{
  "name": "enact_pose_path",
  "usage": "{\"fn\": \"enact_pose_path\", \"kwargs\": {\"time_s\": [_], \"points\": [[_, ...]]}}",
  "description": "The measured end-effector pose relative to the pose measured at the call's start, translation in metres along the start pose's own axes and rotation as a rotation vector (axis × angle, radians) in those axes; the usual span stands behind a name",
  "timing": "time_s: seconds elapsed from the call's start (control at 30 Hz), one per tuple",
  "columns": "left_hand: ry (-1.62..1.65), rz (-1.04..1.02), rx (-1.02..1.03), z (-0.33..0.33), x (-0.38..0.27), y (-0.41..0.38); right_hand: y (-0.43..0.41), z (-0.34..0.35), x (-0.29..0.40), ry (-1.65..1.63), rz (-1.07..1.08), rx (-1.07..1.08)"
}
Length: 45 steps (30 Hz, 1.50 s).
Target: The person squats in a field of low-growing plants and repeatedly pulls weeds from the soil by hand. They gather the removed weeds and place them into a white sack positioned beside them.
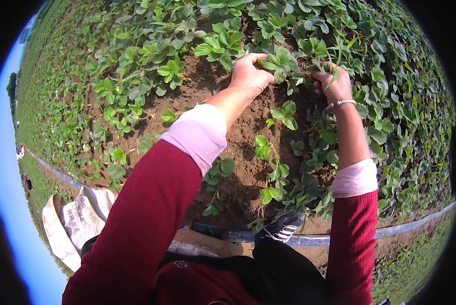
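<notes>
Strawberry plants [281,63] grow in brown soil [235,129] before me. My left hand [250,75] reaches in beside one leafy strawberry plant, its thumb and forefinger apart on either side of the leaves' left edge; whether it grips a stem cannot be told. To the right of that plant, my right hand [332,82] has its fingers curled low among the leaves, with long grass blades [336,63] at the fingers. The grass seems pinched in them. A light bracelet [342,102] circles the right wrist. Small strawberry runners [275,167] lie on the soil nearer to me.
A white woven sack [77,221] bearing writing lies at the lower left. A flat grey hose or plastic strip [315,240] runs along the bed's near edge, by my dark laced shoe [283,228]. Far left, people [21,151] are small in the field.
</notes>
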<state>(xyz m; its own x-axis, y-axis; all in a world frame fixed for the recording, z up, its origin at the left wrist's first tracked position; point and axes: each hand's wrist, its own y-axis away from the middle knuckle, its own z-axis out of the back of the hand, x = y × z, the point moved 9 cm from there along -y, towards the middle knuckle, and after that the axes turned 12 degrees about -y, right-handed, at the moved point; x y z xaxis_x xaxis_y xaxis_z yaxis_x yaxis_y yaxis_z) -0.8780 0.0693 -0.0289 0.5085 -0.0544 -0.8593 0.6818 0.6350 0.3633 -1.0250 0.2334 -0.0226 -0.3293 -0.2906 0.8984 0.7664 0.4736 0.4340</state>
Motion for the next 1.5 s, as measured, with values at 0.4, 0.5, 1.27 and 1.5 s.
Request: {"fn": "enact_pose_path", "kwargs": {"time_s": [0.4,0.5,1.27,1.5], "points": [[0.688,0.434,-0.083,-0.011,0.042,0.006,0.018,-0.055,0.000,1.011,0.350,-0.019],[0.739,0.425,-0.087,-0.006,0.036,0.014,0.004,-0.032,0.015,0.958,0.316,-0.008],[-0.134,-0.343,-0.208,0.015,-0.006,0.042,-0.010,-0.007,0.002,0.030,0.080,-0.212],[-0.178,-0.356,-0.220,0.015,-0.008,0.043,0.011,-0.050,0.035,0.587,0.630,-0.021]]}}
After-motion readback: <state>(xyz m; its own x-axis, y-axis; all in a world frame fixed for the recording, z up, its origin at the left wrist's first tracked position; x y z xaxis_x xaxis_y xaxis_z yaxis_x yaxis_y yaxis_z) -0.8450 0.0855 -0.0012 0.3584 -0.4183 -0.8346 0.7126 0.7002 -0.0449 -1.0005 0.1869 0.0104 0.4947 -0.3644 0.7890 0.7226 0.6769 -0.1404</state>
